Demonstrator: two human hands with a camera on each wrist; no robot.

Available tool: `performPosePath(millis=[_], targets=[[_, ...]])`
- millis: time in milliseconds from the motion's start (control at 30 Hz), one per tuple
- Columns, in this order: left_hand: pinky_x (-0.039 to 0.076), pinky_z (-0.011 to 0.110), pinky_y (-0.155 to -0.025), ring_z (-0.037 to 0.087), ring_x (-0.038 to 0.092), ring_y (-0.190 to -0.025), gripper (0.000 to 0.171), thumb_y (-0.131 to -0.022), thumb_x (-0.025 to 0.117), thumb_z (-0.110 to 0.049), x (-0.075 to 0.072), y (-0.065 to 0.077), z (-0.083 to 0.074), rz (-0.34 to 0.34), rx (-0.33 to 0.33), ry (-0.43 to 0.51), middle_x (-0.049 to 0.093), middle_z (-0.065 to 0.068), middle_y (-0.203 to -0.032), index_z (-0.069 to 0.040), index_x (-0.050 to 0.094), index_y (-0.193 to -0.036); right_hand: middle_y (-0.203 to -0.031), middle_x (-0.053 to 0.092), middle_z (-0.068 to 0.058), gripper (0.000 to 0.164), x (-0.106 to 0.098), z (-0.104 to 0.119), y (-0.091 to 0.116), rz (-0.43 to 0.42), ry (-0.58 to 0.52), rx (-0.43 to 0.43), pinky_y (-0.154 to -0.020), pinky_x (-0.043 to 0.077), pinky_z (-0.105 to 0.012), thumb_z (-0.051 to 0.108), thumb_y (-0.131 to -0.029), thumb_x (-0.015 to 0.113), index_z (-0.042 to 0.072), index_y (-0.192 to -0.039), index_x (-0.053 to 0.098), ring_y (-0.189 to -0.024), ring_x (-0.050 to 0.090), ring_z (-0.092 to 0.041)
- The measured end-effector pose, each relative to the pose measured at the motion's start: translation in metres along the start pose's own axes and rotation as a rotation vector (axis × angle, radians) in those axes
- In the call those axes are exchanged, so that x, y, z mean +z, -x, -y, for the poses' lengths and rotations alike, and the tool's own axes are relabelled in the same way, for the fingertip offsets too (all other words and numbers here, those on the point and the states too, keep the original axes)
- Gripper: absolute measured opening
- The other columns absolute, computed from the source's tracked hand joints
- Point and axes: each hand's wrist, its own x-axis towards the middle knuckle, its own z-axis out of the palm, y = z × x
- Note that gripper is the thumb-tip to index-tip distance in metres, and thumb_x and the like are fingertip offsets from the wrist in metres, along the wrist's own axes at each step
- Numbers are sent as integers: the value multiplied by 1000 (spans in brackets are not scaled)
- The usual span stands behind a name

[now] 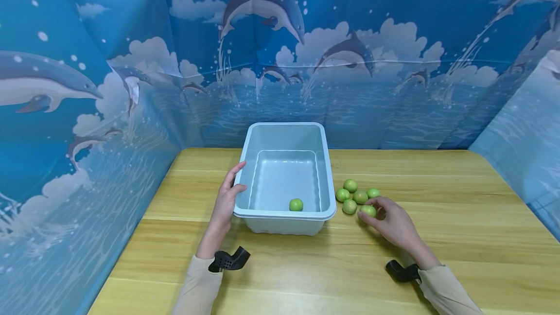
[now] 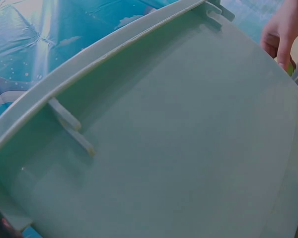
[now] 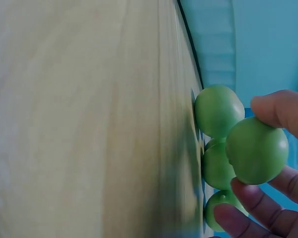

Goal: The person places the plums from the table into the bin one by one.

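Note:
A pale blue-green plastic bin (image 1: pixel 284 227) stands on the table, with one round green fruit (image 1: pixel 296 204) inside at its near end. My left hand (image 1: pixel 225 201) holds the bin's left rim, thumb over the edge; the left wrist view shows the bin's outer wall (image 2: pixel 179 129) but little of that hand. To the right of the bin, my right hand (image 1: pixel 393 222) pinches another green fruit (image 3: pixel 257 150) between thumb and fingers. Several more green fruits (image 1: pixel 349 206) lie grouped between that hand and the bin; in the right wrist view, some fruits (image 3: pixel 219 111) sit behind the pinched one.
A light wood-grain table (image 1: pixel 437 188) carries everything. A blue curtain (image 1: pixel 363 106) printed with dolphins hangs behind the table and along its sides. Black wrist cameras, one on the left wrist (image 1: pixel 229 259) and one on the right (image 1: pixel 402 272), stick out over the tabletop.

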Motion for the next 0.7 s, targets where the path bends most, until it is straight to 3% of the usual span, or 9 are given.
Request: performPosePath(millis=[433,700], targets=[[12,50,-108,22,11,-140,55,-90,44,-3,0,0,0,2,4,2,16,4,-155,-19,42,-142,-82,55,-1,30,0,0,0,-78,-32,-22,-59,41,-30,31,-83,73,8,-98,63,-71,50,-17],[12,50,-109,22,11,-140,54,-91,44,-3,0,0,0,6,7,1,16,3,-155,-19,41,-143,-85,54,-2,32,0,2,0,-84,-41,-15,-61,41,-32,32,-83,73,7,-99,62,-73,49,-18]])
